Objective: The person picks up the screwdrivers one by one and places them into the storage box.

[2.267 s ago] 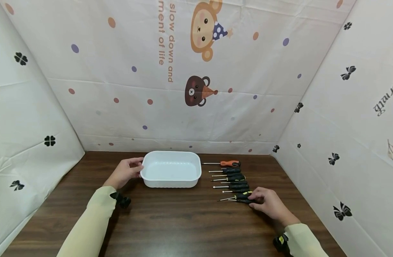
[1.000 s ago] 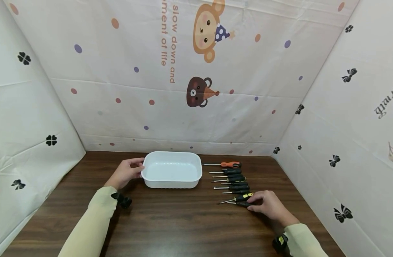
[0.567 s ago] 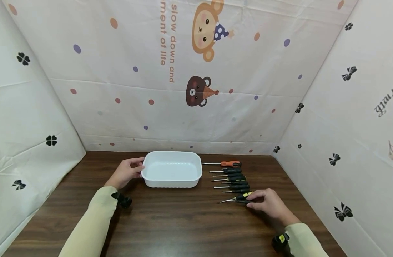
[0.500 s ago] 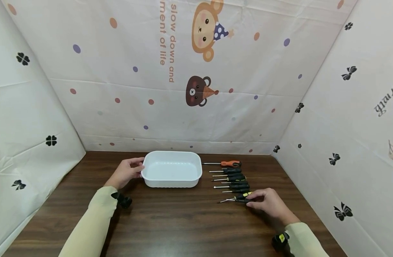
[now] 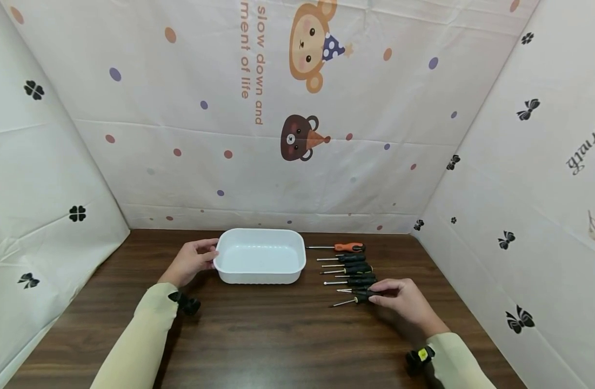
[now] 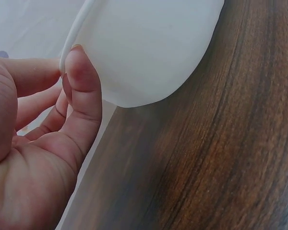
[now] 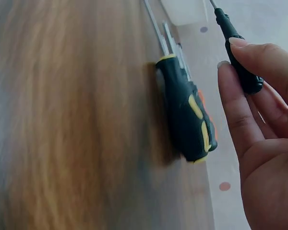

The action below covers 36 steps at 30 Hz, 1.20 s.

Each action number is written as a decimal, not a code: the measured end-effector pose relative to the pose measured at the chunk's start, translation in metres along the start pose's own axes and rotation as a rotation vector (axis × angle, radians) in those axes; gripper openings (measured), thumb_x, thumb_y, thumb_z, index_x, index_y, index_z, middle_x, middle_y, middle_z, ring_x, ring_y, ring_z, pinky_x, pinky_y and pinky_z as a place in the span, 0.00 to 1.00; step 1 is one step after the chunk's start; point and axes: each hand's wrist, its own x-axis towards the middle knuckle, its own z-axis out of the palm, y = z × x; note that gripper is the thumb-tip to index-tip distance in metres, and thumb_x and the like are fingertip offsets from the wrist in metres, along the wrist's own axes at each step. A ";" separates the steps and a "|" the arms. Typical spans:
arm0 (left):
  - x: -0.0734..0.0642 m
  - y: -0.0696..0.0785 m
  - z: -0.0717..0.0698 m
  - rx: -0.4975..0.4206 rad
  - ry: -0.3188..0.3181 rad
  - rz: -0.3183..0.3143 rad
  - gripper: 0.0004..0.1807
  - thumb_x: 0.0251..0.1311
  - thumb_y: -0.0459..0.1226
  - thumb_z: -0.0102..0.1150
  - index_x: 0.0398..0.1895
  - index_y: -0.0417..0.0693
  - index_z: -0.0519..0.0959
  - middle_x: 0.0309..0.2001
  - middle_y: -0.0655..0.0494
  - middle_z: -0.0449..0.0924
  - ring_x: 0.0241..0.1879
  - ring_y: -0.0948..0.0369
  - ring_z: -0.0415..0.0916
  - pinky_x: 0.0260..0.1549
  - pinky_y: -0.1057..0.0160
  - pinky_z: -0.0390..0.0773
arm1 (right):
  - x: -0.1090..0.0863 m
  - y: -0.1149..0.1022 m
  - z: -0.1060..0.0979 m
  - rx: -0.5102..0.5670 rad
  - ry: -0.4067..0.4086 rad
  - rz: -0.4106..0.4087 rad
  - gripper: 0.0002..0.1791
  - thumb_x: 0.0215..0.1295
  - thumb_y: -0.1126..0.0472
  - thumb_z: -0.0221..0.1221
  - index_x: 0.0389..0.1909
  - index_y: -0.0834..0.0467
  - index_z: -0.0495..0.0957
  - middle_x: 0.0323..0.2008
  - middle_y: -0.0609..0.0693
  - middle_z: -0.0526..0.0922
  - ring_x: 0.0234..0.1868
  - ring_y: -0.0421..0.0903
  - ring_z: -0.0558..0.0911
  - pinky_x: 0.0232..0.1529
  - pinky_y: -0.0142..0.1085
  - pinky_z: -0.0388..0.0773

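My left hand (image 5: 187, 263) holds the left end of a white rectangular plastic tub (image 5: 258, 278), its thumb and fingers pinching the rim in the left wrist view. The tub's inside is bare. Over on the right, my right hand (image 5: 406, 302) pinches a small black-handled screwdriver (image 7: 241, 67) by the handle between thumb and fingers, raised above the table. Just below it lies a thicker black and yellow screwdriver (image 7: 175, 103) on the wood, its handle end partly covered by the hand in the head view.
Several black-handled screwdrivers (image 5: 358, 282) lie side by side right of the tub, shafts pointing left. Behind them is an orange-handled screwdriver (image 5: 348, 247) with its tip near the tub. Printed cloth (image 5: 258, 178) hangs around the brown wooden table (image 5: 258, 335).
My right hand picks up the small black screwdriver from the row's near end and carries it away from me, past the black and yellow one. The left hand stays on the tub.
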 end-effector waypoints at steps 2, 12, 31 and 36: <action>0.000 0.000 0.000 -0.003 0.003 0.000 0.29 0.72 0.33 0.59 0.74 0.37 0.67 0.48 0.45 0.74 0.41 0.57 0.79 0.42 0.63 0.88 | 0.002 -0.003 0.001 0.008 0.002 -0.002 0.12 0.58 0.56 0.74 0.43 0.52 0.90 0.44 0.51 0.90 0.45 0.31 0.85 0.42 0.29 0.85; -0.001 0.000 0.001 -0.028 0.016 -0.002 0.29 0.72 0.33 0.60 0.74 0.37 0.67 0.48 0.46 0.74 0.42 0.58 0.78 0.43 0.63 0.88 | 0.017 -0.021 0.008 0.075 0.017 0.009 0.14 0.57 0.55 0.75 0.43 0.52 0.90 0.44 0.52 0.91 0.41 0.33 0.86 0.38 0.30 0.85; -0.002 0.002 0.004 -0.084 0.027 -0.025 0.29 0.72 0.32 0.59 0.74 0.34 0.67 0.44 0.52 0.75 0.38 0.62 0.78 0.39 0.66 0.87 | 0.054 -0.052 0.028 0.151 0.012 0.095 0.16 0.56 0.55 0.76 0.46 0.54 0.90 0.47 0.52 0.90 0.44 0.37 0.85 0.41 0.30 0.84; -0.002 0.003 0.004 -0.085 0.029 -0.022 0.29 0.72 0.32 0.58 0.74 0.34 0.66 0.44 0.52 0.75 0.38 0.62 0.78 0.38 0.66 0.87 | 0.065 -0.064 0.033 0.130 -0.007 0.070 0.16 0.59 0.56 0.74 0.48 0.56 0.90 0.49 0.56 0.89 0.41 0.37 0.85 0.40 0.30 0.84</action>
